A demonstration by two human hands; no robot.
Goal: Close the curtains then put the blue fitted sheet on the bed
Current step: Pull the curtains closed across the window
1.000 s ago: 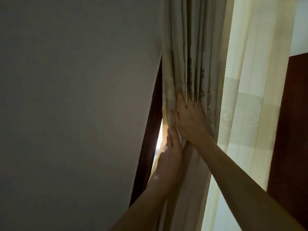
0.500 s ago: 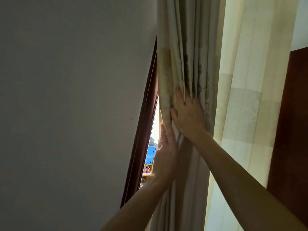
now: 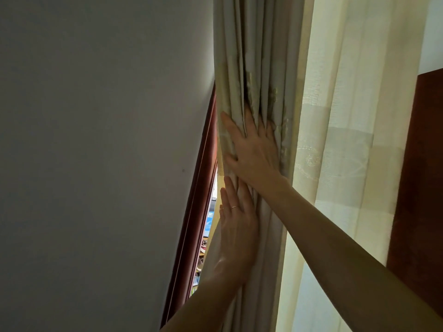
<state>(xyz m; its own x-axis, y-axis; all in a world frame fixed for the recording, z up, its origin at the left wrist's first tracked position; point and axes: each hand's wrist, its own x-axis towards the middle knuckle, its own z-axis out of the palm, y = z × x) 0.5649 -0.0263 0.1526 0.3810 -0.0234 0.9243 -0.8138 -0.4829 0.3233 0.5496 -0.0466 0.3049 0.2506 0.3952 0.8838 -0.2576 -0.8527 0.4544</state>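
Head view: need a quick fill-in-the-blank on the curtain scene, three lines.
1. On the curtain, the right hand lies ____ the left hand.
2. The ring is on the ____ hand.
3. In the picture, the sheer hangs on the curtain's ____ side.
Missing words: above; left; right.

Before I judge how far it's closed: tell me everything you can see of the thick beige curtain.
The thick beige curtain hangs bunched in tight vertical pleats. It looks like heavy woven cloth with a faint paler band and pattern across it. It sits between the dark red window frame and the sheer curtain. A bright gap shows at its left edge. The right hand lies flat on the pleats, fingertips between folds; the left hand presses flat just below.
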